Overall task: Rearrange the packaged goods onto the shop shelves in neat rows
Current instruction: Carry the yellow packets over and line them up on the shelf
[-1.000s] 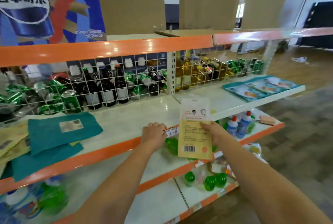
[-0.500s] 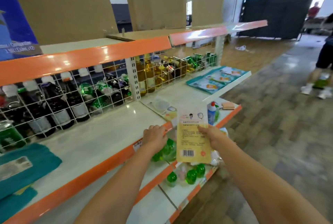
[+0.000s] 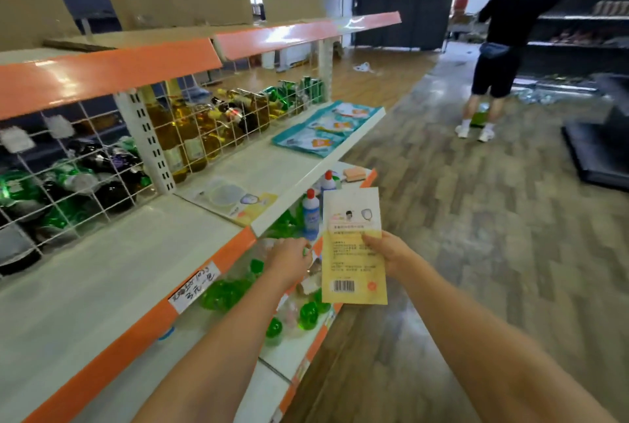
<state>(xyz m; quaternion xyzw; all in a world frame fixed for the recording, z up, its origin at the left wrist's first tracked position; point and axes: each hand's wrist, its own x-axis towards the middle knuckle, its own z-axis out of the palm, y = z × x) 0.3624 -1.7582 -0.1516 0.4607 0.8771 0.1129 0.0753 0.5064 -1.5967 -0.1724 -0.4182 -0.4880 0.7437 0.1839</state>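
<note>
Orange-edged shelf [image 3: 218, 254]; wood-plank floor [image 3: 493, 235]

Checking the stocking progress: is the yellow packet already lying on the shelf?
No, the right hand holds the yellow packet upright in front of the shelf.

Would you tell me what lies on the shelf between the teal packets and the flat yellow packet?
Nothing: in the head view, the shelf is bare between the teal packets and the flat yellow packet.

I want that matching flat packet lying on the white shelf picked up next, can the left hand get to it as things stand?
Probably yes. The left hand holds nothing I can make out, sits just below the shelf's front edge, and the flat packet lies uncovered near that edge.
</note>
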